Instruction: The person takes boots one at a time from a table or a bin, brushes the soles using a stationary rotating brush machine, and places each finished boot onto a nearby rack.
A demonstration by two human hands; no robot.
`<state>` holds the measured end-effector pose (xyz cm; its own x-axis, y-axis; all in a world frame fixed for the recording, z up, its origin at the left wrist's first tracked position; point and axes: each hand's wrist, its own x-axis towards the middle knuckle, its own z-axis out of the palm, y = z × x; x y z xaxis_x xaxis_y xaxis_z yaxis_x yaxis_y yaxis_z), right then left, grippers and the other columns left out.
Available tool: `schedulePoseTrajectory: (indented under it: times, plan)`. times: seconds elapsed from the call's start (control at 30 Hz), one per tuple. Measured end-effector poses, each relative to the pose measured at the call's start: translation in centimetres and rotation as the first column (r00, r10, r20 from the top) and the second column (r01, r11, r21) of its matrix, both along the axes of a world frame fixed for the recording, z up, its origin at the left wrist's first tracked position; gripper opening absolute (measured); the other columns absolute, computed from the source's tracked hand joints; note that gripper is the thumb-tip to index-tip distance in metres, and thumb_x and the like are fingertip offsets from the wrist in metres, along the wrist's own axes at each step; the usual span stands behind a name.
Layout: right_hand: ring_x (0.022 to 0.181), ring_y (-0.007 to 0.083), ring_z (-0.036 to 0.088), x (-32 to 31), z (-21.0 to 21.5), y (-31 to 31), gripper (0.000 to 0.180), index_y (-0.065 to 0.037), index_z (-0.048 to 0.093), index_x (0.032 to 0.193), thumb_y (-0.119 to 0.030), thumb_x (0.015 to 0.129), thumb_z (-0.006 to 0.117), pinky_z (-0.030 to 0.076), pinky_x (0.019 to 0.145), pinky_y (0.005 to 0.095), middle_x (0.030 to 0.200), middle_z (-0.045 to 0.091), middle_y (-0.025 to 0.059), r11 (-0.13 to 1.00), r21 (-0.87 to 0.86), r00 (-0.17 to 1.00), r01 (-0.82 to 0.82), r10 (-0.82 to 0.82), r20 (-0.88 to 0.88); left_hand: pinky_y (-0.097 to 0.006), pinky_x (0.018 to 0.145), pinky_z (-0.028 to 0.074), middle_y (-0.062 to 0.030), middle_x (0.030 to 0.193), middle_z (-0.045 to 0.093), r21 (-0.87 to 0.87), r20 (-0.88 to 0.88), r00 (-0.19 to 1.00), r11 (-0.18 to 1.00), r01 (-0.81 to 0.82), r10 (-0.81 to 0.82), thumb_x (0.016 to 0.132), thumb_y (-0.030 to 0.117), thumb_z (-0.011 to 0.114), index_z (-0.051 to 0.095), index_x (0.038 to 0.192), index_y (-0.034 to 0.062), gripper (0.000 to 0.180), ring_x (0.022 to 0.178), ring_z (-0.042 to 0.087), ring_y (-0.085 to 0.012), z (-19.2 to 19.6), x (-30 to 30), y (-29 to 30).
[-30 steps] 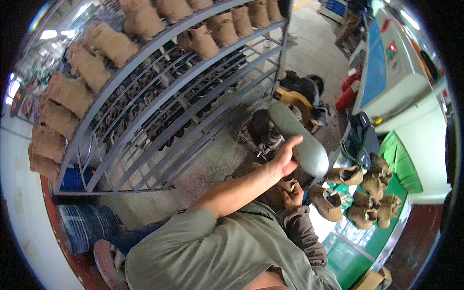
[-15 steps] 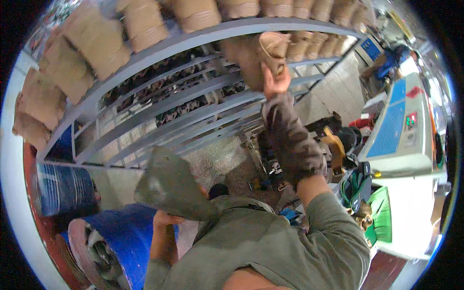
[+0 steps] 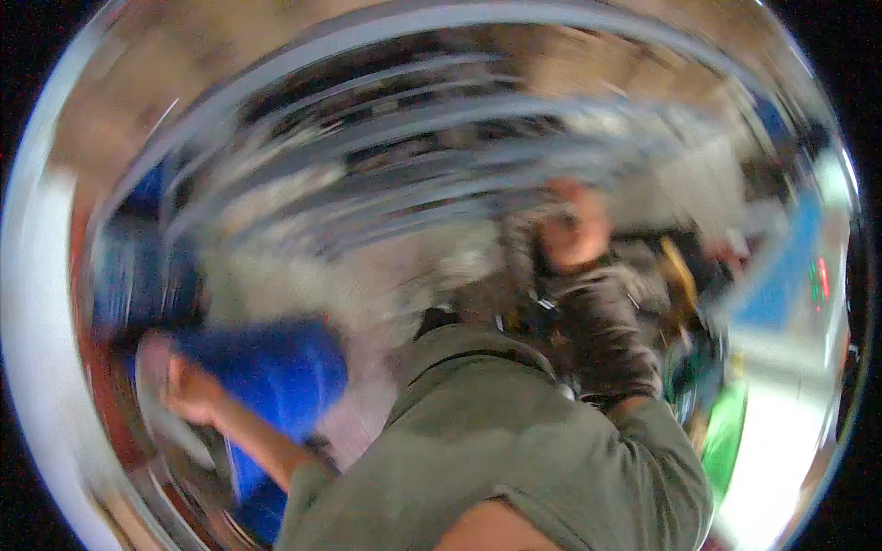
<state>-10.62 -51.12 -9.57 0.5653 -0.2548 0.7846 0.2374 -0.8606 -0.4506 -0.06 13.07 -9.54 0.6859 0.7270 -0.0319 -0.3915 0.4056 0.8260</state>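
The whole view is smeared by motion. My right hand (image 3: 574,234) is raised in front of a grey metal shelf rack (image 3: 413,119); a dark mottled sleeve cover (image 3: 606,321) wraps its forearm. Blur hides whether its fingers hold anything. My left hand (image 3: 188,390) is low at the left, next to a blue barrel (image 3: 276,367). A pale grey shape (image 3: 170,432) lies against that hand, and I cannot tell if the hand grips it. My olive-green shirt (image 3: 496,450) fills the lower middle.
Tan, blurred bundles sit on the rack's top shelves (image 3: 184,83). A white machine with a blue panel (image 3: 781,275) and a green surface (image 3: 735,432) stand at the right. Dark objects crowd the floor (image 3: 680,275) beside my right arm.
My right hand has come down from the tan item on the upper shelf. My left hand has dropped lower and further left beside the blue barrel. The view is now strongly blurred.
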Motion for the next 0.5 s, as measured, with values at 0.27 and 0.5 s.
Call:
schedulePoseTrajectory:
  times: [0.27, 0.5]
  plan:
    - [0.088, 0.0341, 0.063, -31.3, -3.0, 13.8, 0.023, -0.008, 0.063, 0.105, -0.017, 0.084, 0.067, 0.053, 0.073, 0.0438, 0.102, 0.063, 0.0104, 0.869, 0.483, 0.87, 0.113, 0.148, -0.471, -0.036, 0.09, 0.049, -0.0112, 0.103, 0.065, 0.513, -0.776, 0.074, -0.559, 0.652, -0.626, 0.09, 0.009, 0.061, 0.063, 0.111, 0.0006, 0.022, 0.097, 0.062, -0.0248, -10.7, -14.3, -22.3]
    - [0.086, 0.0334, 0.064, -45.2, -4.8, 19.2, 0.028, -0.006, 0.063, 0.103, -0.017, 0.078, 0.069, 0.053, 0.074, 0.0431, 0.094, 0.062, 0.0117, 0.528, 0.559, 0.761, 0.64, -0.334, -0.556, -0.037, 0.095, 0.048, -0.0144, 0.12, 0.062, 0.017, -0.924, -0.382, -0.999, 0.033, -0.028, 0.082, -0.001, 0.068, 0.051, 0.13, 0.0018, 0.051, 0.112, 0.061, -0.0263, -16.0, -18.5, -40.2]
